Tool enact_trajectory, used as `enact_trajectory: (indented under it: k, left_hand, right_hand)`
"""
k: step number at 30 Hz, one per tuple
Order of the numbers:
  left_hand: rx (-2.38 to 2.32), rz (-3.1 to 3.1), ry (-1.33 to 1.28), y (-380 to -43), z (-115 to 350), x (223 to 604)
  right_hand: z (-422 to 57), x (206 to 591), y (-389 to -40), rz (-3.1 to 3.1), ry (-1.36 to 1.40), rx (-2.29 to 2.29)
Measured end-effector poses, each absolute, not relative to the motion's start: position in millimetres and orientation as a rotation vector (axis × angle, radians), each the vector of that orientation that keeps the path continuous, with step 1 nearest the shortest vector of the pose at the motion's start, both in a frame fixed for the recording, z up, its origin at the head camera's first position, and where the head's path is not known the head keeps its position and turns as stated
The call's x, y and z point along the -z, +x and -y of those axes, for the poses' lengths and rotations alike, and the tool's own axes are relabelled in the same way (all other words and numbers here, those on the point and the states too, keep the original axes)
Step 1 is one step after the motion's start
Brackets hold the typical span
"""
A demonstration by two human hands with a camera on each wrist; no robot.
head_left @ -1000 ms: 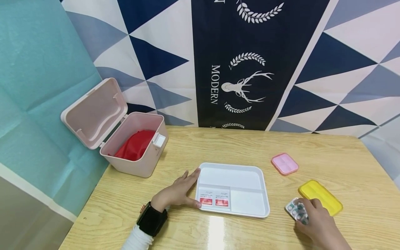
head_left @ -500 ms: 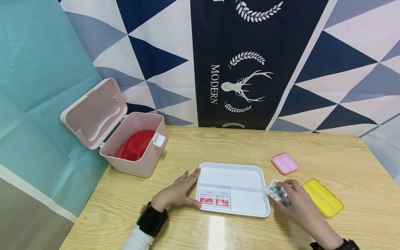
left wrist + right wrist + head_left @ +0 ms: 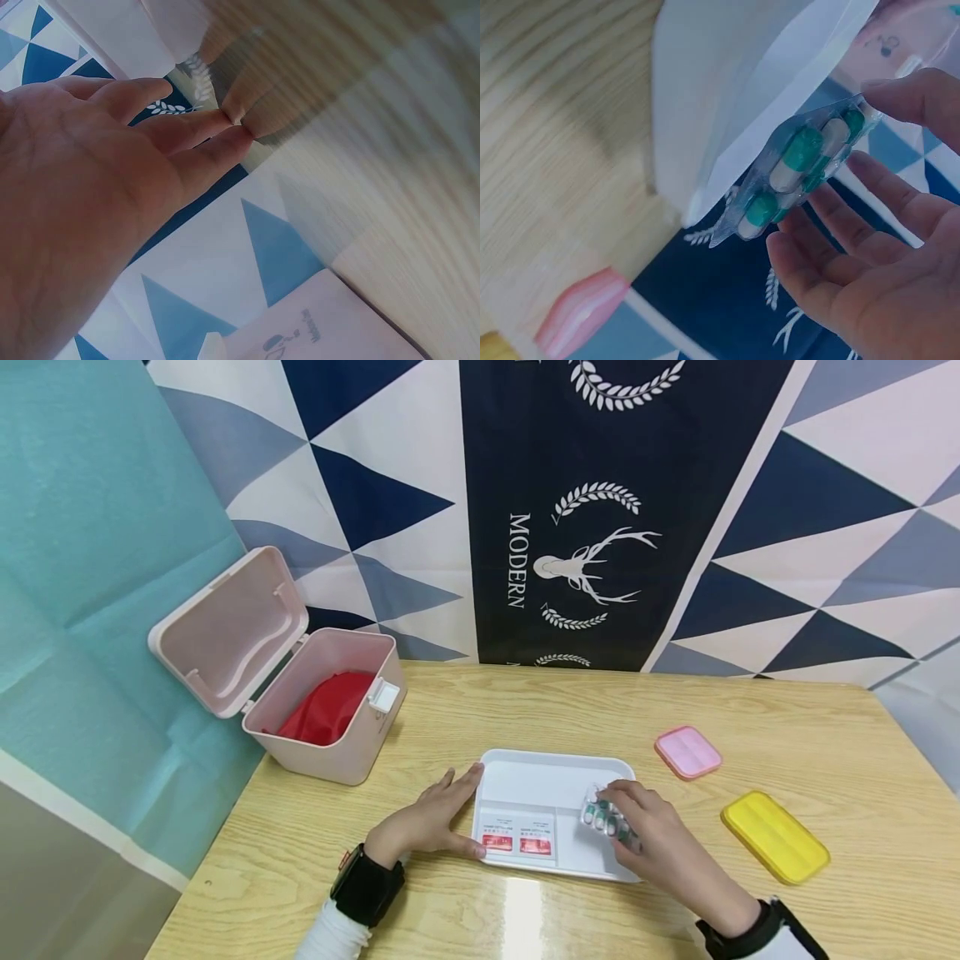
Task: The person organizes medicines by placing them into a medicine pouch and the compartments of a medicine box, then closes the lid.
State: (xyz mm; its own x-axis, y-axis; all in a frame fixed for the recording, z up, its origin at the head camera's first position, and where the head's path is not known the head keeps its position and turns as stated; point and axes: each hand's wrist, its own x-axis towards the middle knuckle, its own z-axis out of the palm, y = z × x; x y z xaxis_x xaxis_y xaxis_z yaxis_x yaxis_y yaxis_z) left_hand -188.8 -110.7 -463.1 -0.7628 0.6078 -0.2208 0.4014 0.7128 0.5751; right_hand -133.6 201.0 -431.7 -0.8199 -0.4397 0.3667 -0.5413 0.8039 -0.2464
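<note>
A white divided tray [image 3: 555, 777] lies on the table, with two small white-and-red packets [image 3: 517, 842] in its front left compartment. My left hand [image 3: 431, 822] rests spread along the tray's left edge; in the left wrist view, the hand [image 3: 97, 172] has extended fingers whose tips reach the tabletop. Over the front right compartment, my right hand [image 3: 663, 835] pinches a blister pack [image 3: 600, 814] by its edge. The right wrist view shows green-and-white capsules in this blister pack [image 3: 802, 161], held tilted between thumb and fingers beside the tray wall [image 3: 705, 97].
At the back left stands a pink box [image 3: 330, 760], lid [image 3: 232, 635] raised, with red cloth [image 3: 330, 710] inside. Right of the tray lie a small pink case [image 3: 687, 752] and a yellow case [image 3: 776, 837]. A patterned wall covering [image 3: 405, 527] rises behind the table.
My right hand has carried the blister pack leftward from beside the yellow case to over the tray's front right compartment. My left hand stays at the tray's left edge.
</note>
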Motion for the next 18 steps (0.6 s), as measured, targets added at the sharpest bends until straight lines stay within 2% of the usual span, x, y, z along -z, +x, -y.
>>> enact_trajectory:
  k: [18]
  left_hand:
    - [-0.716,-2.525,0.766,-188,109,463]
  right_hand:
    - [-181,449,-127,2.7,0.928,-0.584]
